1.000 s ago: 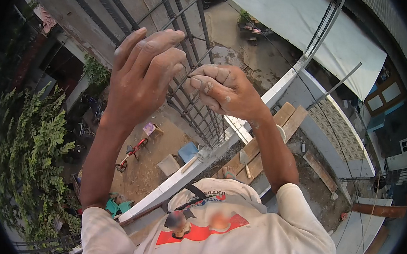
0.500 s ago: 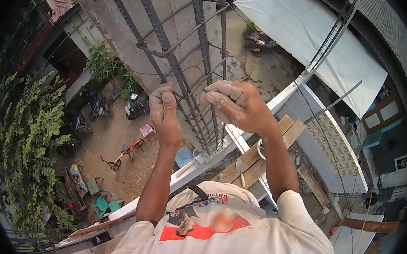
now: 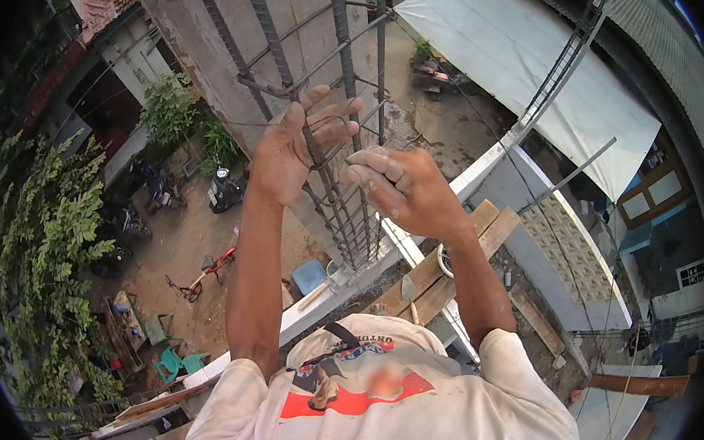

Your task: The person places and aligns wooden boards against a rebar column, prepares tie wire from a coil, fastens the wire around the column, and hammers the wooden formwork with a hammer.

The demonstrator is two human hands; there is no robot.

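Observation:
A column cage of ribbed steel bars (image 3: 268, 23) with square ties rises in front of me, beside a grey concrete face. My left hand (image 3: 305, 138) reaches around one bar of the cage, palm partly showing and fingers apart, with a thin wire near its fingers. Just right of the cage, my right hand (image 3: 396, 182) is closed in a pinch, its fingers dusty with cement. What sits between those fingertips is too small to make out.
Below are wooden planks (image 3: 483, 230) with a trowel (image 3: 409, 291) on them and a white wall top (image 3: 391, 252). A blue container (image 3: 310, 275), a red bicycle (image 3: 215, 263) and motorbikes stand on the ground. A white tarp (image 3: 538, 61) hangs at upper right.
My left hand has gone from above the ties down to the bars, then turned and spread its fingers around a bar. My right hand stays pinched and sits slightly lower. The view has shifted.

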